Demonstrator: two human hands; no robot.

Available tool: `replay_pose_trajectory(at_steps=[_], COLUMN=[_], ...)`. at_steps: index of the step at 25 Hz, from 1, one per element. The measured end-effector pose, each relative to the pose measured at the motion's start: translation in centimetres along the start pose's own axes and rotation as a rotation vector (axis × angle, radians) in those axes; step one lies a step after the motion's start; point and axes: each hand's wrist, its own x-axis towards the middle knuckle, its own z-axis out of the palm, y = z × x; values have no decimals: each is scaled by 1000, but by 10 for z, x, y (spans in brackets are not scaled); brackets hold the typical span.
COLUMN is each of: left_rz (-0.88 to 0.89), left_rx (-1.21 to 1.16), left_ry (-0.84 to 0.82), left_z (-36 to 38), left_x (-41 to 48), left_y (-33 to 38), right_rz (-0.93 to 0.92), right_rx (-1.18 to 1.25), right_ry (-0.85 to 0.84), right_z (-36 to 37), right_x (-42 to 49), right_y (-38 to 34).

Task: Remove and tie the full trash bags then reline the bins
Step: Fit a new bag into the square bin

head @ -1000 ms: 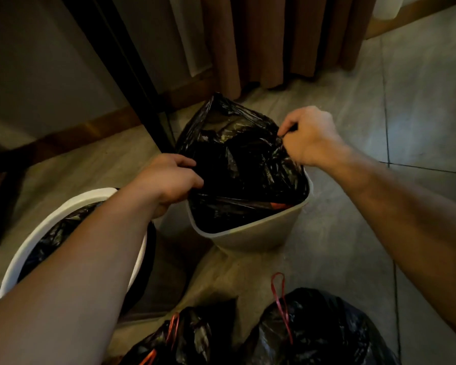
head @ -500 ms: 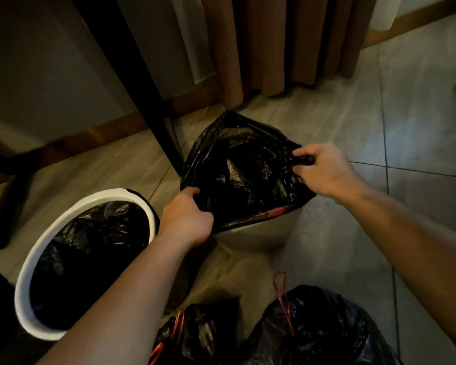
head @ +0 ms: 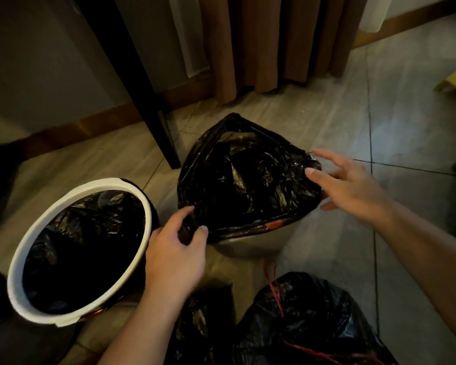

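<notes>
Head view: we see the black plastic liner bag (head: 248, 185) draped over the pale round bin (head: 248, 246) on the tiled floor (head: 334, 122). Our left hand (head: 174, 254) pinches the bag's near-left hem between thumb and fingers. Our right hand (head: 353, 188) is spread wide, holding nothing, its fingertips just at the right hem. The unseated peak stands on the far side, nearer the right hand, we judge.
</notes>
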Motion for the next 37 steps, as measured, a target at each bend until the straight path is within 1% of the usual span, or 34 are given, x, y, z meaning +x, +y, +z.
replay_pose_trajectory(at_steps=[2,4,8,10,12,14,16,19,22,25,27,29,30,31,33,35,37], left_rz=[-48,-60,-61,-88,-103,-105,-93,-68,-84,-69,-87,-102,-96,-86,-76,-49,13], left_rx=[-78,-138,-321,-366,-375,-351,-332,-280,-326,-371,-484,-567,-575,-568,-506,-380,-240], left_ry=[56,93,52,62,91,110,119,107,118,119,130,135,136,137,136,130,109], left_z=[1,1,7,13,19,25,27,28,27,26,25,24,23,22,19,15,12], left_x=[-6,-7,-13,-20,-24,-26,-27,-25,-17,-5,4,16,23,31,47,64,78], left_y=[-2,0,-10,-18,-26,-30,-30,-30,-29,-24,-15,-5,1,7,19,26,31], right_rz=[-25,-52,-61,-74,-138,-191,-194,-174,-157,-96,-83,-109,-126,-135,-119,-79,-101], right_rx=[66,110,194,150,83,92,161,170,226,295,372,337,298,276,314,377,346], right_ry=[20,37,82,75,41,-8,-51,-61,-8,106,161,210,207,187,132,87,96], right_z=[-3,-2,1,4,8,10,10,12,19,18,17,19,20,22,27,31,35], right_x=[-9,-13,-14,-16,-19,-20,-20,-16,-13,-3,4,13,18,24,40,55,68], right_y=[6,8,22,33,43,49,55,67,70,66,56,44,38,32,20,11,7])
